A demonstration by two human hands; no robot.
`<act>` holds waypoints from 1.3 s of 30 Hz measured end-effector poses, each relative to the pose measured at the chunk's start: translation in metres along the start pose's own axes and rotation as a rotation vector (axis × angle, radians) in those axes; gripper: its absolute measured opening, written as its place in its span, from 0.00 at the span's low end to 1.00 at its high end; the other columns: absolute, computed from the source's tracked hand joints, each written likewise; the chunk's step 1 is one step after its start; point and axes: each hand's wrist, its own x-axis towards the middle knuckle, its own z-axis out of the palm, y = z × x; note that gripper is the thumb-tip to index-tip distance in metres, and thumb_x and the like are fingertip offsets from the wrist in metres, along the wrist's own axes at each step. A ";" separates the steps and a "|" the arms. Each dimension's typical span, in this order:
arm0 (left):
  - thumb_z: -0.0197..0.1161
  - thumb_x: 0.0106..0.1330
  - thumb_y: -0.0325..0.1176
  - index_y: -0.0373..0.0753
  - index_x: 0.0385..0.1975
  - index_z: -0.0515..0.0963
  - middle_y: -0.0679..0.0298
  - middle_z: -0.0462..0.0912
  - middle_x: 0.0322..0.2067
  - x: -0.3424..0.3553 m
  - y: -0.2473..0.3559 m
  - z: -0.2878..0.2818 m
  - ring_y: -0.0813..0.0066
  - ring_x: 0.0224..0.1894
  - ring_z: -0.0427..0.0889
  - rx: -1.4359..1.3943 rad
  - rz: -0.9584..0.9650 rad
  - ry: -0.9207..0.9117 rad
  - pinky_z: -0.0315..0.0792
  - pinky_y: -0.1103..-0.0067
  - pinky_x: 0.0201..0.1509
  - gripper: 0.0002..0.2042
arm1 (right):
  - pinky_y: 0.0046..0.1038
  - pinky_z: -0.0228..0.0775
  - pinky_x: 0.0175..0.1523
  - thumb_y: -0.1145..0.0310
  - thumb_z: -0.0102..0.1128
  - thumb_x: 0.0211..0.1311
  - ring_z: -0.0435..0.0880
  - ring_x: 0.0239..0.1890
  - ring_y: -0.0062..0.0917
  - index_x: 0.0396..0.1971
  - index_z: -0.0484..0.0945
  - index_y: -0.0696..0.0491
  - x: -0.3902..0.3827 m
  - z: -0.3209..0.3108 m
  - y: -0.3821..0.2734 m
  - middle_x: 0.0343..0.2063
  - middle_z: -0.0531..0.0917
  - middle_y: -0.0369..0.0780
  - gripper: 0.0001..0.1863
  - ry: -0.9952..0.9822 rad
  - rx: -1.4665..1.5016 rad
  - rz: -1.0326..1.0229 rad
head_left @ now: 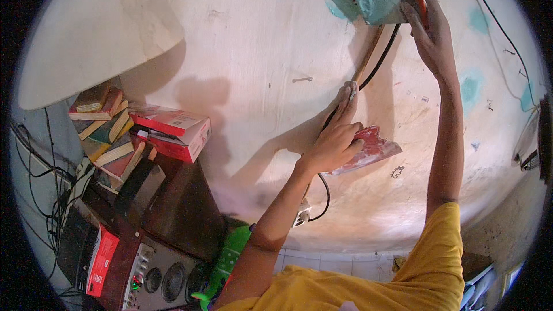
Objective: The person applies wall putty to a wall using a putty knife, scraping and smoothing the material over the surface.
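My right hand (436, 46), raised at the upper right, is closed on the red-edged back of a wide putty knife (391, 14). Pale teal putty (356, 1) lies thick along its far left end. Lower and nearer the middle, my left hand (331, 147) has its thumb and lower fingers closed on a red plastic scraper (374, 152) smeared with whitish residue. Two fingers of that hand stretch up against a thin wooden strip (370, 52) and black cable (381, 60) running along the wall. Part of the scraper is hidden behind the hand.
Teal patches (470, 89) dot the stained wall (259, 34), and a screw (302, 79) sticks out of it. A socket (301, 216) sits low. At left are stacked books (106, 132), a red-and-white box (178, 132), a speaker (167, 279) and tangled cables (52, 196).
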 end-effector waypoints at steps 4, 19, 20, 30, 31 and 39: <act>0.57 0.60 0.35 0.24 0.33 0.79 0.42 0.30 0.68 -0.001 0.000 -0.001 0.44 0.70 0.31 -0.033 -0.049 -0.030 0.34 0.63 0.72 0.15 | 0.27 0.75 0.43 0.82 0.53 0.53 0.80 0.46 0.29 0.58 0.65 0.56 0.016 -0.008 -0.048 0.44 0.79 0.45 0.28 -0.187 0.007 -0.001; 0.56 0.61 0.35 0.25 0.33 0.77 0.43 0.28 0.68 0.003 0.002 0.000 0.45 0.70 0.30 -0.052 -0.052 -0.071 0.34 0.64 0.72 0.15 | 0.33 0.75 0.47 0.78 0.62 0.49 0.79 0.45 0.38 0.55 0.68 0.49 0.000 0.030 -0.016 0.45 0.78 0.46 0.29 -0.326 -0.291 -0.295; 0.57 0.61 0.36 0.26 0.32 0.77 0.43 0.28 0.68 0.002 0.002 -0.001 0.45 0.70 0.30 -0.051 -0.069 -0.086 0.34 0.63 0.72 0.15 | 0.34 0.75 0.47 0.80 0.59 0.47 0.79 0.45 0.40 0.55 0.68 0.51 0.002 0.029 -0.018 0.46 0.78 0.46 0.30 -0.306 -0.249 -0.331; 0.57 0.61 0.36 0.25 0.32 0.78 0.42 0.31 0.68 0.001 0.004 -0.008 0.43 0.70 0.32 0.008 -0.037 -0.055 0.35 0.62 0.72 0.15 | 0.33 0.74 0.49 0.87 0.52 0.42 0.79 0.47 0.40 0.58 0.64 0.58 0.024 0.012 -0.026 0.48 0.77 0.50 0.35 -0.285 -0.086 -0.225; 0.57 0.61 0.36 0.25 0.32 0.78 0.42 0.31 0.68 0.002 0.004 -0.006 0.43 0.70 0.31 0.001 -0.036 -0.055 0.35 0.62 0.72 0.16 | 0.32 0.74 0.50 0.87 0.52 0.43 0.80 0.46 0.39 0.59 0.64 0.58 0.027 0.009 -0.022 0.48 0.77 0.49 0.35 -0.288 -0.048 -0.200; 0.58 0.60 0.36 0.24 0.35 0.78 0.42 0.30 0.68 0.000 -0.003 0.001 0.43 0.70 0.30 -0.027 -0.051 -0.051 0.34 0.62 0.72 0.16 | 0.29 0.75 0.39 0.81 0.55 0.47 0.84 0.36 0.32 0.57 0.66 0.57 0.028 0.011 -0.011 0.43 0.80 0.48 0.31 -0.210 -0.113 0.032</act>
